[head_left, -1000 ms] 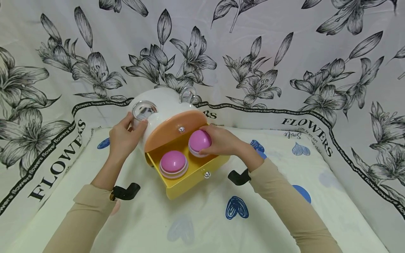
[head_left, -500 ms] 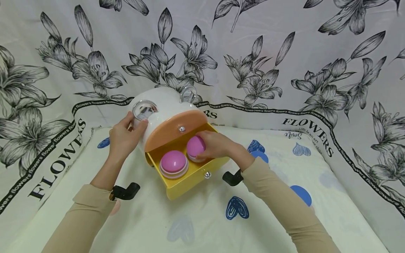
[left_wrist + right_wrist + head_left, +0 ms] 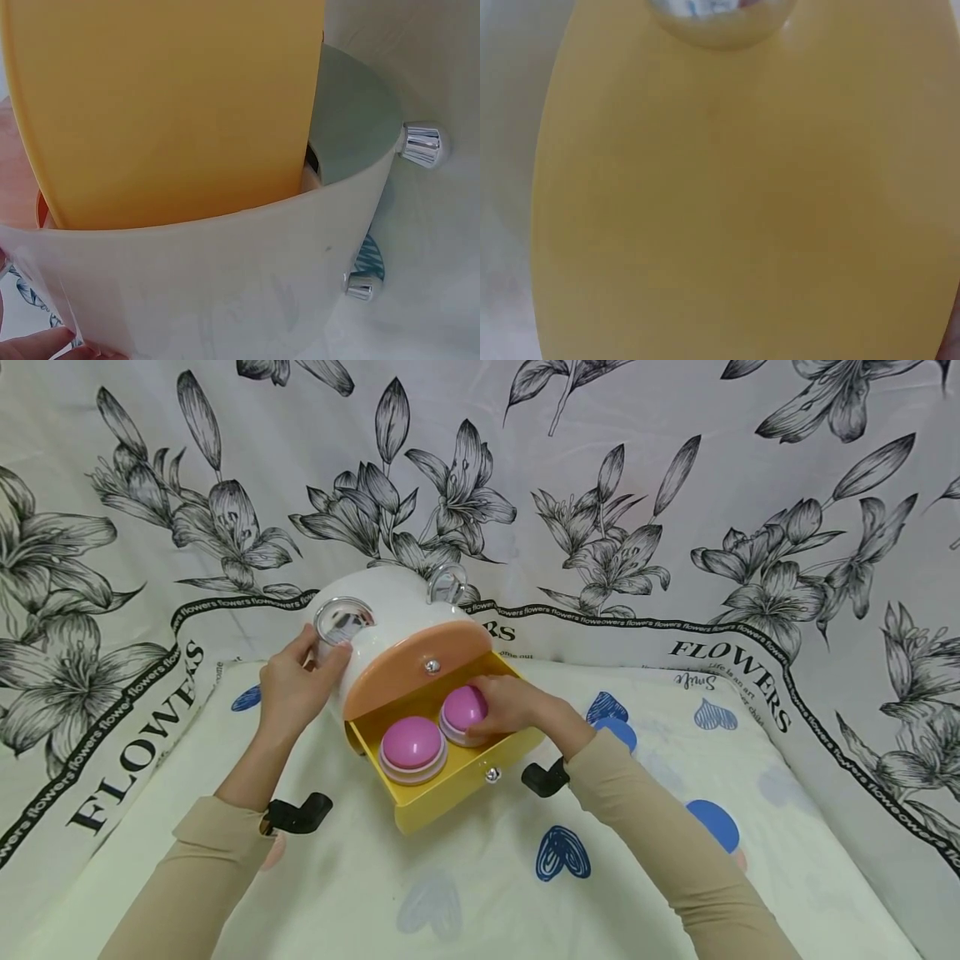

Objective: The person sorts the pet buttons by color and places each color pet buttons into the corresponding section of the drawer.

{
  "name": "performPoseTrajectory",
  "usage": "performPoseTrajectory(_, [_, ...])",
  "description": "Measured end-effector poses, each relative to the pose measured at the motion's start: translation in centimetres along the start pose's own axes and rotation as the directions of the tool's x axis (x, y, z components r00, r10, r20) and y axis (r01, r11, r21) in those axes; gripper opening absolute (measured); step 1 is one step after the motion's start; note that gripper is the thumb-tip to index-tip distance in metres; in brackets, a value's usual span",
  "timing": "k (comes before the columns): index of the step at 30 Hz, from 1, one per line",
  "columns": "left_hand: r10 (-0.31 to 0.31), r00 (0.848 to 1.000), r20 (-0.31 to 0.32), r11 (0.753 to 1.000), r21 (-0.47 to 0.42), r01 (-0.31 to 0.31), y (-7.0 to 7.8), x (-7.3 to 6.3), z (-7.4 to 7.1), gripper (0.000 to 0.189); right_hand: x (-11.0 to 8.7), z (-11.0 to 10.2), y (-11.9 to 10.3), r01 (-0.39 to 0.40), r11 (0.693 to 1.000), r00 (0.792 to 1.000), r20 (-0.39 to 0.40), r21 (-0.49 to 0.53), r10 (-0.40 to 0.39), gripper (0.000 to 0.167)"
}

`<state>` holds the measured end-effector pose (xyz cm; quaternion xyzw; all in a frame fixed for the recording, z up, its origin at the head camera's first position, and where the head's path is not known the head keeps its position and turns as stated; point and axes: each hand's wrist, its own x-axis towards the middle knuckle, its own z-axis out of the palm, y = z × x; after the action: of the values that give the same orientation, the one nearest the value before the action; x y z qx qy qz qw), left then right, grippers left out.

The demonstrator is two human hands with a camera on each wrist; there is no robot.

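A rounded white storage box (image 3: 401,597) has an orange upper drawer (image 3: 408,677), pushed in, and a yellow lower drawer (image 3: 442,802), pulled out. My left hand (image 3: 294,689) holds the box's left side, thumb in front beside a silver round fitting (image 3: 342,620). Inside the yellow drawer, my right hand (image 3: 513,703) grips a round container with a pink domed top (image 3: 461,708). A matching pink-topped container (image 3: 412,745) sits to its left. The drawer's yellow underside (image 3: 172,112) fills much of the left wrist view; its yellow front (image 3: 727,210) blocks the right wrist view.
The box stands on a pale cloth (image 3: 480,893) printed with hearts and dots. Behind it hangs a white flower-print curtain (image 3: 600,410). A silver knob (image 3: 492,774) juts from the yellow drawer front. Silver feet (image 3: 424,145) stick out under the box.
My right hand has moved left and down into the yellow drawer with its pink-topped container, which now stands close beside the other one. My left hand has stayed in place.
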<state>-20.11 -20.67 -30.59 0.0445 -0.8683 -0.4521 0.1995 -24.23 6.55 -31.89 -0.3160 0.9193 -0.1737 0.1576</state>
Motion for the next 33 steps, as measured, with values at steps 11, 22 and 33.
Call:
performPoseTrajectory(11, [0.001, 1.000, -0.006, 1.000, 0.002, -0.001, -0.1, 0.0, 0.1, 0.047, 0.0, -0.4, -0.4, -0.033, 0.998, 0.997, 0.062, -0.049, 0.036, 0.061])
performPoseTrajectory(22, [0.009, 1.000, -0.004, 1.000, 0.008, -0.009, 0.1, 0.1, 0.1, 0.046, -1.5, -1.1, 0.1, 0.154, 0.986, 0.977, -0.141, -0.056, -0.161, 0.054])
performPoseTrajectory(33, [0.027, 0.999, -0.018, 1.000, 0.010, -0.027, 0.0, 0.1, 0.1, 0.045, -3.9, -1.3, 0.4, 0.168, 0.983, 0.922, -0.365, 0.073, -0.130, 0.042])
